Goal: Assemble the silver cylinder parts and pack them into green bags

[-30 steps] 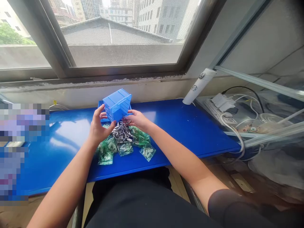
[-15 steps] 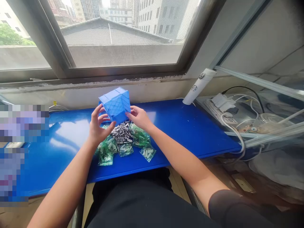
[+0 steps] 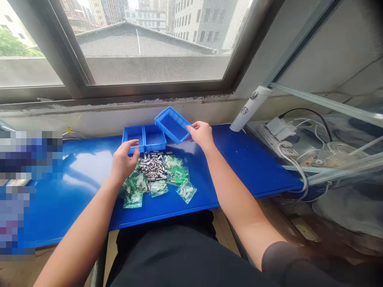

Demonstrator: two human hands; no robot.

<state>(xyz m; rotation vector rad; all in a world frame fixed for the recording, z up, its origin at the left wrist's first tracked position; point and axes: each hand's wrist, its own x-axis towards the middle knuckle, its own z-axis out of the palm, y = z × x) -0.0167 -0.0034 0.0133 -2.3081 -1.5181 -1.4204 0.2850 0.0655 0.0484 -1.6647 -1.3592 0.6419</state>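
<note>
Window [image 3: 149,91]: beyond the grip [image 3: 202,134], dark metal frame; its mesh screen [image 3: 155,69] gives onto a roof [image 3: 143,42] and tall buildings [image 3: 194,20].
Light: daylight, glaring off the tabletop left of the grip.
Wall [image 3: 206,113]: pale, just behind the grip, paint chipped beneath the window.
Table [image 3: 239,167]: glossy blue, below the grip.
Metal rack [image 3: 326,102]: pale bars, right of the grip.
Floor [image 3: 18,267]: tan, blurred, low and left of the grip.
</note>
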